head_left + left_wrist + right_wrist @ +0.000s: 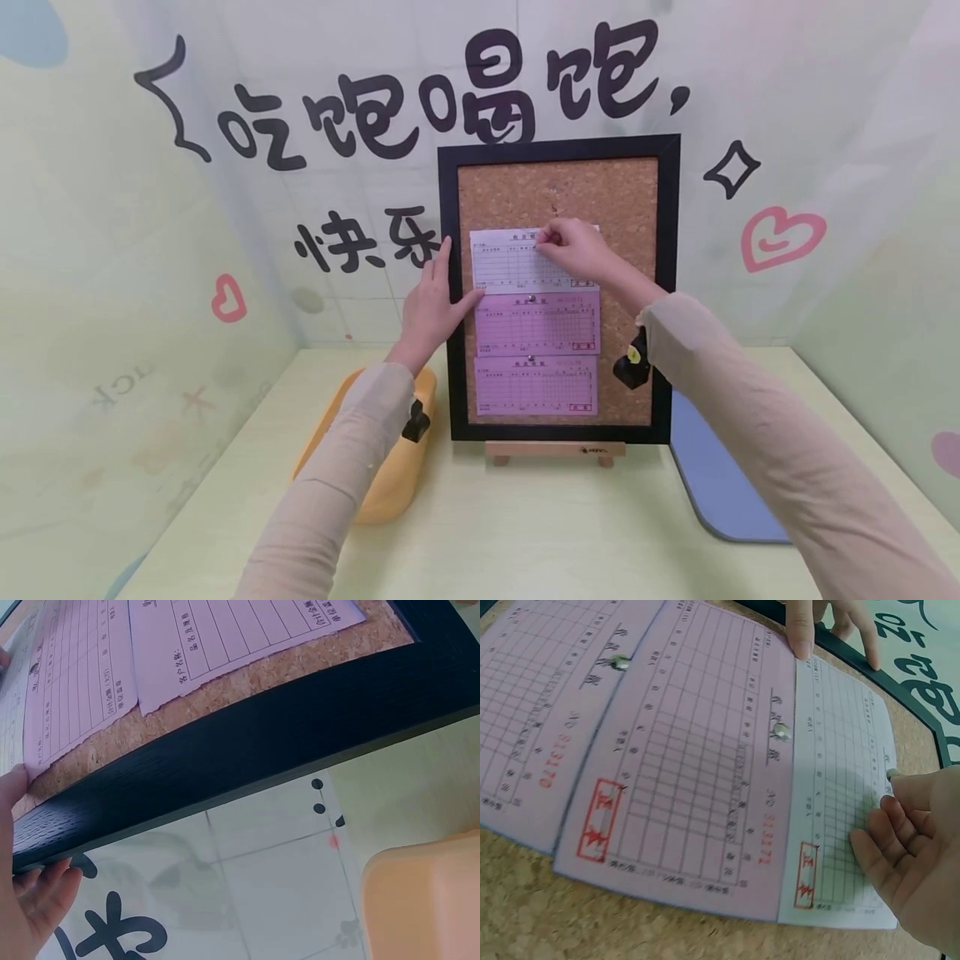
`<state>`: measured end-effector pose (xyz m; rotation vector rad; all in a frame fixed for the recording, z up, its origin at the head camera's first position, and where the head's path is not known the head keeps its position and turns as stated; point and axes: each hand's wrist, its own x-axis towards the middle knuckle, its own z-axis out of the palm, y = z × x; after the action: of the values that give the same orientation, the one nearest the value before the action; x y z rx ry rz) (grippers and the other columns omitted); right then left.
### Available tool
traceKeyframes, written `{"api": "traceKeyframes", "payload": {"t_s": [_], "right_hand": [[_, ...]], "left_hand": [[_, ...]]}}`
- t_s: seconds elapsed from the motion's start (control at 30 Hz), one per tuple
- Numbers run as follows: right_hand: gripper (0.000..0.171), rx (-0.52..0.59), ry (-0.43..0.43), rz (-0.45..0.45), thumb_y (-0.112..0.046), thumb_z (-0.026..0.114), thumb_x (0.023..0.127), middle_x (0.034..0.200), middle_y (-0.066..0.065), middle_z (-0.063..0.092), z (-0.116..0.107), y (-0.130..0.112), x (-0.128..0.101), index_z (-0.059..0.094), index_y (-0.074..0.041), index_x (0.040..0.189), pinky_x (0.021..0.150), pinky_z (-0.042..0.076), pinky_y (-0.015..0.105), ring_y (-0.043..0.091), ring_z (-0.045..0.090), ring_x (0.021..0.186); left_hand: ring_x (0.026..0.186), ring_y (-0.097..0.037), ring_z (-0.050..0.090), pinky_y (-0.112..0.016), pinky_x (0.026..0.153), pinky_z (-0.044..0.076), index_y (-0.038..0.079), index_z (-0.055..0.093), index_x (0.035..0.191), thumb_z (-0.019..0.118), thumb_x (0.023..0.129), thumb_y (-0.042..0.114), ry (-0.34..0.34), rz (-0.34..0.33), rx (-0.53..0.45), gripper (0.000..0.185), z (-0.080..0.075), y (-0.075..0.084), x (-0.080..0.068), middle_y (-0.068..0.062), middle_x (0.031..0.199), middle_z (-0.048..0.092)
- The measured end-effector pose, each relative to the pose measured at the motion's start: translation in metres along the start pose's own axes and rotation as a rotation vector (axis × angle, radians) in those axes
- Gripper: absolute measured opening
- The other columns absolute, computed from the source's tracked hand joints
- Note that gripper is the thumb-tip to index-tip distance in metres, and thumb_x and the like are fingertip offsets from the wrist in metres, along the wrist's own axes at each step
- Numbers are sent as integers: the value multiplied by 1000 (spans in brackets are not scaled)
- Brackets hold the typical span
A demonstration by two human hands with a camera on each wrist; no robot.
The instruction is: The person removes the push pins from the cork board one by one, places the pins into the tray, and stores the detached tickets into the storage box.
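Note:
A cork board [630,192] in a black frame stands upright, bearing a white receipt slip [501,262] above two pink slips [498,329]. My left hand [432,312] grips the frame's left side, thumb at the left edge of the white slip and fingers curled round behind. At the white slip's top middle, my right hand [577,246] pinches a small thumbtack [890,773], mostly hidden by the thumb and forefinger. Silvery thumbtacks [782,732] sit at the top middle of both pink slips, whose edges meet or overlap.
Under the board is a small wooden easel [555,450] on the pale table [525,533]. A yellow bin [405,475] stands to the left, below my left forearm. A blue mat [727,475] lies at right. Behind rises a printed backdrop [360,308].

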<state>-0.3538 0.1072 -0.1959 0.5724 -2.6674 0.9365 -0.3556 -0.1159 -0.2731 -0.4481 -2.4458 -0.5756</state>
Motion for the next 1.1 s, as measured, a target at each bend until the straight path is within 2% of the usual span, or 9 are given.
{"api": "traceKeyframes", "payload": {"t_s": [0.23,0.47,0.6,0.67,0.8,0.9,1.1], "right_hand": [[15,62,-33,16,-13,51,91,87,12,54,-1,14,-12,57,1,95,66,38,30,21,48,77],[15,48,-47,25,-14,51,92,85,10,53,-3,20,-21,57,-1,93,66,37,30,21,47,76],[14,45,-43,22,-14,52,91,84,10,53,-3,22,-23,57,-1,91,66,37,30,21,47,75],[13,46,-41,22,-13,52,91,83,10,54,-3,23,-24,57,-1,91,65,38,30,21,47,75],[12,44,-42,27,-13,52,91,84,10,54,-3,24,-25,57,-1,91,65,38,30,21,48,75],[12,40,-39,20,-13,53,91,85,11,55,-3,25,-26,57,-1,92,65,39,30,21,48,76],[12,48,-35,-1,-11,53,90,85,11,55,-3,25,-26,57,0,91,66,39,30,22,49,76]], "left_hand": [[57,-23,47,-31,46,39,14,10,146,62,82,45,-19,-22,16,88,-2,2,1,-18,114,48],[57,-23,47,-30,45,37,14,8,147,63,81,45,-48,-42,24,91,-5,4,3,-18,113,50],[57,-24,49,-31,47,37,13,7,146,64,79,46,-67,-65,38,94,-7,4,4,-19,120,50],[61,-25,51,-33,50,41,12,8,146,65,78,47,-72,-75,47,96,-8,3,6,-19,125,50],[79,-30,58,-38,63,48,9,13,145,67,76,49,-75,-80,69,97,-11,3,8,-19,128,49],[90,-32,58,-41,68,49,7,17,144,68,75,48,-62,-68,83,96,-13,4,10,-20,128,50],[100,-34,56,-43,74,49,0,27,140,70,75,43,-3,-13,94,89,-19,4,13,-21,127,49]]}}
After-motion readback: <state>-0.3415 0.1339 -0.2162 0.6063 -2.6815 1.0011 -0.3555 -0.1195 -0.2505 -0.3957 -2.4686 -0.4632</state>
